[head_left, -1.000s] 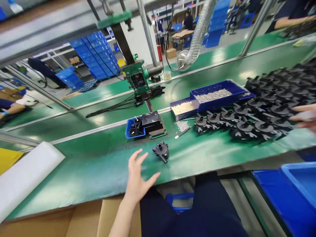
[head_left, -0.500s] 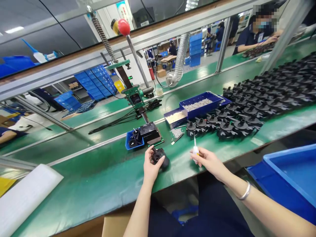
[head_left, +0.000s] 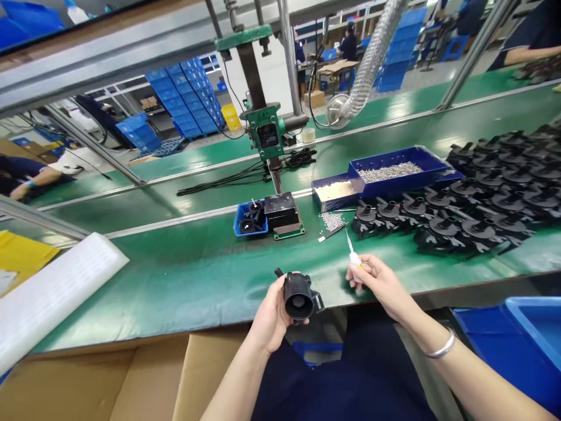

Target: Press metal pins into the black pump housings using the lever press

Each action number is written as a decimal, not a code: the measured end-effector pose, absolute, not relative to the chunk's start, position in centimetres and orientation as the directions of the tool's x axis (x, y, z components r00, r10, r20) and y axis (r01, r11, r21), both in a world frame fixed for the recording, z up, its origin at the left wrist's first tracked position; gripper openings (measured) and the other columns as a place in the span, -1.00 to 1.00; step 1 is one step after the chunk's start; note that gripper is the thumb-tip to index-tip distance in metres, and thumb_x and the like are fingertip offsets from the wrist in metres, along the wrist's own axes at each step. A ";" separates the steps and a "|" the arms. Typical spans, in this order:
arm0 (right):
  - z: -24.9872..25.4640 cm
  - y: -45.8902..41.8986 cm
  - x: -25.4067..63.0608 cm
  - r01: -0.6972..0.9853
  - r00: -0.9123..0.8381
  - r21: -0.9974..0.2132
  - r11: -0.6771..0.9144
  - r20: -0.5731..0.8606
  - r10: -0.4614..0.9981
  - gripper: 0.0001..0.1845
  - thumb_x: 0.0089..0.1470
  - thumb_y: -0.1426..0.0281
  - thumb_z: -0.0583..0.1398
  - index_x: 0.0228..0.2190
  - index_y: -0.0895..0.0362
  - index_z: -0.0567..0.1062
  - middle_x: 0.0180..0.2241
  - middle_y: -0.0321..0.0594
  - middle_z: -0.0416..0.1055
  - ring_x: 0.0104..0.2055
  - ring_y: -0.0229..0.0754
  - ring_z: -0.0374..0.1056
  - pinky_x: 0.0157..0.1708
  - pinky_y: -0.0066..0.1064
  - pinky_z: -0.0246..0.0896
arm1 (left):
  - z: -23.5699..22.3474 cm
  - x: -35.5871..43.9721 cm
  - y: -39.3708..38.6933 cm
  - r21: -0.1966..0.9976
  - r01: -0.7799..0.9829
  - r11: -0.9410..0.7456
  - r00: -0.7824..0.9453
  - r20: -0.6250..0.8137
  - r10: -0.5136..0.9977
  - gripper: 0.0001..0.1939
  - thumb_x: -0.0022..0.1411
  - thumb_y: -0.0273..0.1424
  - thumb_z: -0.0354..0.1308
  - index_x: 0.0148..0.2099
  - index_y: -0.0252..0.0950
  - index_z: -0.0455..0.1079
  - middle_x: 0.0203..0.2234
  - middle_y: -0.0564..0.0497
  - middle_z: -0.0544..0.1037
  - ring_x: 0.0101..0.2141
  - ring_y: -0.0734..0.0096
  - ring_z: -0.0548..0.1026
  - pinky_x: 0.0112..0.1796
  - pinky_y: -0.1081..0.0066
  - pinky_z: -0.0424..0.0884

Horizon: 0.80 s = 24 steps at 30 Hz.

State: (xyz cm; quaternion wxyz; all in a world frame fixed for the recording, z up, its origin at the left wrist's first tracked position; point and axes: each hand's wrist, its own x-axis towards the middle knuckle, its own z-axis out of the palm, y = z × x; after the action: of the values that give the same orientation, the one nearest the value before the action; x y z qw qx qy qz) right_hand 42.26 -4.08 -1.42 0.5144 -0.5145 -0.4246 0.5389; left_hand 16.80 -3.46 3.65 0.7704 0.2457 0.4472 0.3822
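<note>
One black housing [head_left: 298, 295] rests in the left hand [head_left: 272, 318], thumb along its side and fingers curled around it, at the front edge of the green bench [head_left: 188, 269]; its round, hollow mouth faces the wearer. The right hand [head_left: 380, 282] pinches a narrow-tipped white bottle [head_left: 356, 264] nearby. Similar black units [head_left: 443, 227] crowd the bench's right.

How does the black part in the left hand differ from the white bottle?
The black part is broad, with a round open end; the white bottle is slim, with a narrow tip. The black part's opening faces the camera; the white bottle's tip points toward the picture's top. Both are held.
</note>
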 end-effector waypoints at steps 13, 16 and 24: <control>-0.5 -4.8 42.1 -0.246 0.112 -0.964 -0.105 -0.136 0.984 -0.60 0.12 0.13 0.33 -0.11 -0.01 0.35 -0.43 -0.31 0.46 -0.55 -0.32 0.14 -0.54 -0.43 0.02 | 3.5 15.4 -4.8 0.704 -0.216 0.676 0.591 -0.457 0.665 -0.53 0.32 -0.18 0.16 0.19 -0.30 0.32 -0.06 -0.23 0.55 -0.32 0.30 0.54 -0.49 0.40 0.53; -0.1 -4.8 42.0 -0.286 0.126 -0.950 -0.121 -0.162 0.979 -0.64 0.10 0.14 0.34 -0.17 0.00 0.38 -0.49 -0.35 0.40 -0.58 -0.34 0.08 -0.57 -0.43 -0.06 | 3.8 15.3 -5.2 0.721 -0.177 0.670 0.617 -0.449 0.646 -0.49 0.25 -0.26 0.24 0.20 -0.28 0.31 -0.06 -0.21 0.53 -0.29 0.31 0.53 -0.45 0.41 0.55; 0.3 -4.7 41.7 -0.429 0.089 -0.885 -0.184 -0.244 0.966 -0.66 0.05 0.18 0.38 -0.19 0.02 0.44 -0.50 -0.37 0.28 -0.55 -0.34 0.06 -0.55 -0.42 -0.11 | 4.4 15.5 -5.5 0.742 -0.136 0.656 0.622 -0.452 0.640 -0.52 0.25 -0.22 0.25 0.16 -0.26 0.33 -0.14 -0.14 0.47 -0.25 0.25 0.52 -0.49 0.43 0.56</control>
State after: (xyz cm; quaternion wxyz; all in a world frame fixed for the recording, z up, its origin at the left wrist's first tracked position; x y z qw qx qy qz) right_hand 41.69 -4.74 0.31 0.5707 -0.4678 -0.2870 0.6108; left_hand 15.46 -5.53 4.41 0.8326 0.3431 0.3671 0.2329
